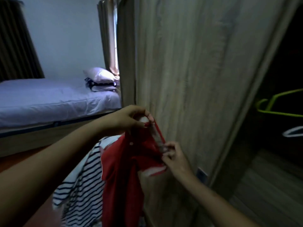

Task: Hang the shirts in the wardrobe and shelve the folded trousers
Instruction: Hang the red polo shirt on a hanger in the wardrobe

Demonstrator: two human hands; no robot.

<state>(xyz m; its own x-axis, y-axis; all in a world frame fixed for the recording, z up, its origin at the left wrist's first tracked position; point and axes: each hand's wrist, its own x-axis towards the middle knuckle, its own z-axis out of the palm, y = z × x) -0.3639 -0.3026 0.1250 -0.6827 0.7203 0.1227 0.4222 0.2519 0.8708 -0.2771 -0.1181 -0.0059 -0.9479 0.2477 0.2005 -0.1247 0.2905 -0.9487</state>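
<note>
In front of the wardrobe: standing right at the wood-grain wardrobe door (188, 71), with the open dark compartment off to the right edge of the view.

Step in hand: looks like getting the red shirt (121, 169) onto a hanger, so we're mid "hang the shirts", not at the trousers part yet.

Left hand: the left hand (131, 119) is pinched shut around the top of the shirt, up by the collar. There's something pale and round in the grip, maybe the hanger's hook end, honestly can't tell.

Right hand: the right hand (173, 155) is closed on the shirt's neckline or shoulder edge, fingertips working a red strip that runs up to the other hand. Blurry there, so hanger arm or collar trim, no idea.

Other shirt: a navy-and-white striped shirt (82, 185) hangs just beside the red one, to its left, partly behind it.

Inside the wardrobe: a green hanger (278, 104) and a white hanger (291, 131) show in the dark space. The rail itself isn't visible.

On the bed: a folded dark pile (100, 86) sits by the pillow (100, 74), could be the trousers.

Next move, my guess: seat the shoulder properly, then swing right and hook it in near the green one.
</note>
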